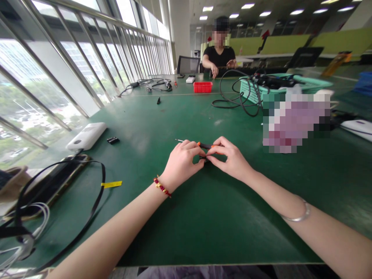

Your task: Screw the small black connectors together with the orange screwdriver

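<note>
My left hand is closed in a pinch on a small black part, low over the green table. My right hand meets it fingertip to fingertip, pinching the same part from the other side. Most of the part is hidden by the fingers, so its kind is unclear. Just beyond the fingertips is a screwdriver with a black and orange handle. Its thin metal shaft pokes out past my left knuckles. Whether the right fingers hold the handle or only pass in front of it, I cannot tell.
On the left are a white power bank, a phone, a black cable and a small black piece. Farther back stand a red tray and a teal basket with cables. A person sits opposite.
</note>
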Available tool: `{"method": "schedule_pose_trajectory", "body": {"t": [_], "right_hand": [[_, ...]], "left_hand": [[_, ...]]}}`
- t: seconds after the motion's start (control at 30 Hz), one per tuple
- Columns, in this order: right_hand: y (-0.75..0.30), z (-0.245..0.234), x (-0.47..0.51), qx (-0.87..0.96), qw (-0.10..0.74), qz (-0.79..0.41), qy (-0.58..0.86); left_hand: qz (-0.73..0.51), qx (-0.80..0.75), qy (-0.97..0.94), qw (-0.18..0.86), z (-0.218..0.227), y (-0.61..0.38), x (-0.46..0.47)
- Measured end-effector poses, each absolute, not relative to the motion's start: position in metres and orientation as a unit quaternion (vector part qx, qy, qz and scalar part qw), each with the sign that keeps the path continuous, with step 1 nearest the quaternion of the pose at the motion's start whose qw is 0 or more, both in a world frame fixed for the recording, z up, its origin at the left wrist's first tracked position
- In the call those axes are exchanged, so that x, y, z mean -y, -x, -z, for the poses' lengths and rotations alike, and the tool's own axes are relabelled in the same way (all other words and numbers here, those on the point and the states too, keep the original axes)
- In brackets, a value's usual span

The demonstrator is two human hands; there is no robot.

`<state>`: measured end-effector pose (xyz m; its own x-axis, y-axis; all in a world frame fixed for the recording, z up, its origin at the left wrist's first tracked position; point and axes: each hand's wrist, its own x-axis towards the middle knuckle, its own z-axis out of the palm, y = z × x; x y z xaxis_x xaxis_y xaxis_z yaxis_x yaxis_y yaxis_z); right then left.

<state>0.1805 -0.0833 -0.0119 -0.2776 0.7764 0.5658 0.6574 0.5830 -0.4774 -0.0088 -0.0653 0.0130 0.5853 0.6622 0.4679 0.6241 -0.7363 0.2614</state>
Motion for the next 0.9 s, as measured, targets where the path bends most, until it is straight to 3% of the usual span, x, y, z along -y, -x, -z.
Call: {"method": "schedule_pose_trajectory", "body": {"t": [0.37,0.9], "right_hand": [[-0.178,0.014,0.082,0.746,0.449,-0.198,0.45],[-0.187,0.015,0.075,0.711,0.467,-0.181,0.495]], "left_hand": [[-0.305,-0.368,-0.878,0.028,-0.013,0.006,0.07],[-0.251,-0.47,-0.836,0.134,-0.002,-0.009,0.083]]}}
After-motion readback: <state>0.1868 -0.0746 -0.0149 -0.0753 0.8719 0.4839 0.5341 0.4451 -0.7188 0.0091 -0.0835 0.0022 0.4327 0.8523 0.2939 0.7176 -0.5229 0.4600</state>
